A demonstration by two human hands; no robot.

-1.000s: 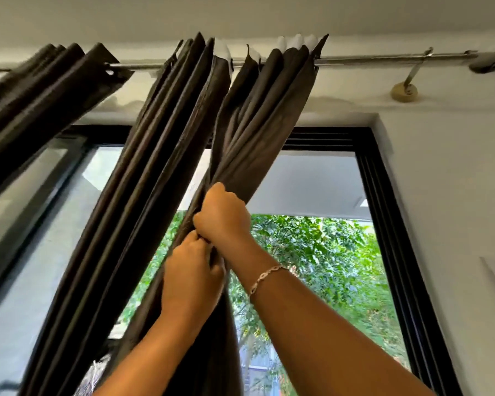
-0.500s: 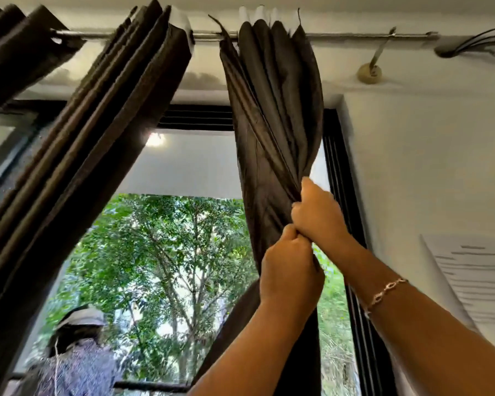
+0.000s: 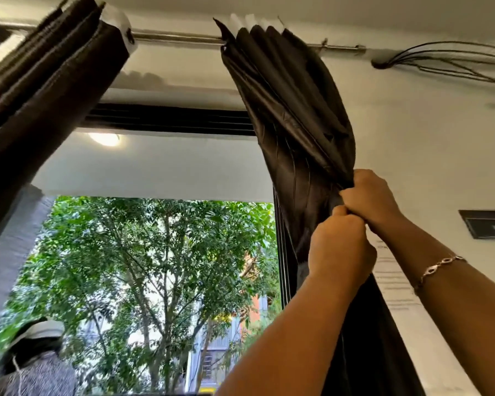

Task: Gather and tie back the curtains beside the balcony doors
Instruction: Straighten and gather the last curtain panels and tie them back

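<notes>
A dark brown curtain [image 3: 292,110] hangs bunched from the metal rod [image 3: 177,38] at the right side of the black door frame [image 3: 166,118]. My right hand [image 3: 372,195] grips the gathered folds high up. Just below it, my left hand [image 3: 340,250] grips the same bundle, the two fists touching. Below my hands the curtain falls straight down beside the frame. A second dark curtain [image 3: 40,81] hangs gathered at the upper left, slanting away to the left.
The white wall on the right carries a bundle of cables [image 3: 440,58], a dark sign [image 3: 489,224] and a paper sheet [image 3: 395,281]. Trees show through the open glass. A person with a head covering [image 3: 32,352] stands at the lower left.
Both hands have dragged the gathered curtain further right, from mid-window to the frame's right edge. The view has shifted with them, and the left curtain now sits at the frame's edge.
</notes>
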